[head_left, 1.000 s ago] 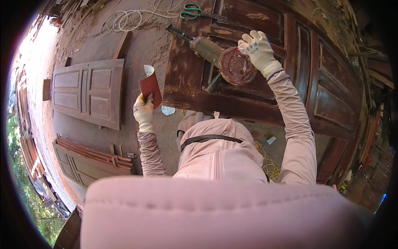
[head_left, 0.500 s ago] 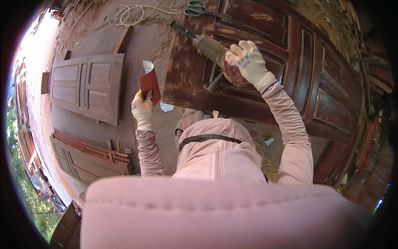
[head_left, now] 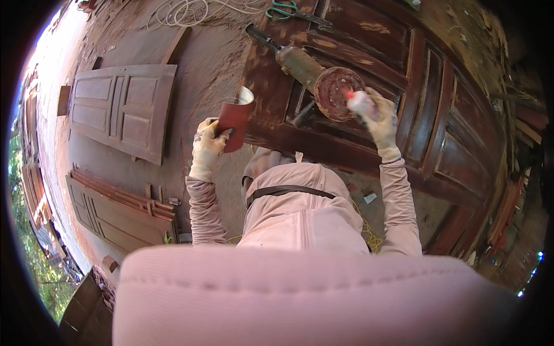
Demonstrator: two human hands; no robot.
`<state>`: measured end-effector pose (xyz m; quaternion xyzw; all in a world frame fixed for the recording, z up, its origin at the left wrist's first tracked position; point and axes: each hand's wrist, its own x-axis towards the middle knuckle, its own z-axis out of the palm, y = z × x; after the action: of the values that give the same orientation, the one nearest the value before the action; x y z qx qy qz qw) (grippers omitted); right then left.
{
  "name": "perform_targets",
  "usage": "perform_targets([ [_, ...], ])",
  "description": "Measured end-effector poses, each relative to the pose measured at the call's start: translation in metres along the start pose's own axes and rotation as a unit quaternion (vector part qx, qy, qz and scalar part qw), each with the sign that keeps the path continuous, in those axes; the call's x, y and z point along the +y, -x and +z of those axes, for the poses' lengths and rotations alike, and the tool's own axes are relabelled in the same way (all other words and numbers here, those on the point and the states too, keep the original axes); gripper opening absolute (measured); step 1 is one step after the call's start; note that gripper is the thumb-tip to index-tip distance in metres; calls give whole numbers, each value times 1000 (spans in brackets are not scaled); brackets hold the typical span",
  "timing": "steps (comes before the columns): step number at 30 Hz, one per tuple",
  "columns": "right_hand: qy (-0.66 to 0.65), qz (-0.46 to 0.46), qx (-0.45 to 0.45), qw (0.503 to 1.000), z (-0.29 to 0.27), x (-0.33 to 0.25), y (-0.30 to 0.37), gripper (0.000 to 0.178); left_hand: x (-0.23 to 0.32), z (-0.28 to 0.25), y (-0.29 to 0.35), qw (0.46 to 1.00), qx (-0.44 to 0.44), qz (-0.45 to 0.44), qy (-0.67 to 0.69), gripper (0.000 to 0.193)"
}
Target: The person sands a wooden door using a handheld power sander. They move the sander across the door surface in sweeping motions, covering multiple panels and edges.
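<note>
We see a dirt floor (head_left: 213, 63) bearing a dark door (head_left: 427, 109), two paler doors (head_left: 124, 109), and coiled cord (head_left: 184, 8); a grinder (head_left: 314, 75) lies on the dark door.

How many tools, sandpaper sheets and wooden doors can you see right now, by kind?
Angle grinder: 1, right hand on its disc
Green-handled scissors: 1
Sandpaper sheet: 1, in left hand
Wooden doors: 3 (dark door, door lying left, door lower left)
Total: 6
</note>
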<state>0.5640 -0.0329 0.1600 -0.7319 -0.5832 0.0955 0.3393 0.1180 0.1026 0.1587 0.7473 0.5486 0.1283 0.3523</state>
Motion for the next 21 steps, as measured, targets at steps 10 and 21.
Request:
perform_targets([
  [10, -240, 288, 378, 847, 49, 136, 55, 75, 92, 2, -6, 940, -280, 182, 64, 40],
  [21, -42, 347, 260, 900, 45, 155, 72, 64, 202, 151, -85, 880, -374, 294, -1, 47],
])
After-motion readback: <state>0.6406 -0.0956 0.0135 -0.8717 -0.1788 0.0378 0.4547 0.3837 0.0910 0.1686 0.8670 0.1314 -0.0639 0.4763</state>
